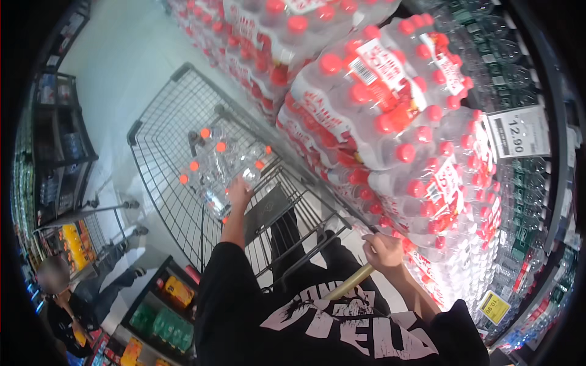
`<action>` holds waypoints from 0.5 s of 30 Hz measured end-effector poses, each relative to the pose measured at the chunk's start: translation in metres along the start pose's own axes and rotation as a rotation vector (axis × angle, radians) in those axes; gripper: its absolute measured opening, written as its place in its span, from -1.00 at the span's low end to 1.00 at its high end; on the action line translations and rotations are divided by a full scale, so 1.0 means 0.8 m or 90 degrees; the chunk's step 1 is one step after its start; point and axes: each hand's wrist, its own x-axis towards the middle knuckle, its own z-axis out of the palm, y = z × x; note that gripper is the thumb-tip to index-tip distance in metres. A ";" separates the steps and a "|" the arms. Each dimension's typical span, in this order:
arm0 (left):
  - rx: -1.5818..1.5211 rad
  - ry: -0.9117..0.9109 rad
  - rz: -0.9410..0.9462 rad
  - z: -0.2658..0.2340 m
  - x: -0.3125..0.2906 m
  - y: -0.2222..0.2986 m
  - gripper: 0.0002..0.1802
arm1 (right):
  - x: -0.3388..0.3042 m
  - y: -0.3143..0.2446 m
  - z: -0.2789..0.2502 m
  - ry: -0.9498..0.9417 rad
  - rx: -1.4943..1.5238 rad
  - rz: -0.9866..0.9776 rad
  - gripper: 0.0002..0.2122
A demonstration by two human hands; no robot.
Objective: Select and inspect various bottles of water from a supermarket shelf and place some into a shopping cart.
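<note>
My left hand was clamped on the near edge of a shrink-wrapped pack of water bottles, holding it inside the shopping cart, with my fingers curled into the plastic film. My right hand was closed around the cart's pale handle bar, near my chest.

The largest thing around me was the stack of bottled-water packs on my right, clear bottles with red caps piled in layers from near to far. It stood tight against the cart's right side, so there was hardly any gap between the wire wall and the wrapped packs. I could make out at least four packs in the stack, though the film and glare kept me from counting them exactly.

Farther right stood shelves of dark green bottles, too many and too dim to count. Two price tags hung there: one white tag beside the stack and one yellow tag lower and nearer.

There was one cart under my hands, black wire, with its child seat flap folded just near my left hand. On the far left a second cart stood well apart, and one person crouched beside it.

On the pack I held, I counted six orange-red caps showing through the film.
</note>
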 end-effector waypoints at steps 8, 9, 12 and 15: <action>-0.198 0.270 0.052 -0.146 -0.034 0.019 -0.46 | 0.030 -0.002 0.018 0.010 0.015 -0.032 -0.92; -0.220 0.310 0.053 -0.165 -0.040 0.024 -0.42 | 0.037 -0.003 0.021 0.012 0.016 -0.035 -0.92; -0.336 0.451 -0.013 -0.205 -0.063 0.021 -0.40 | 0.054 -0.012 0.022 0.029 0.023 -0.049 -0.91; -0.368 0.538 -0.052 -0.263 -0.085 0.063 -0.38 | 0.081 -0.014 0.032 0.062 0.032 -0.035 -0.90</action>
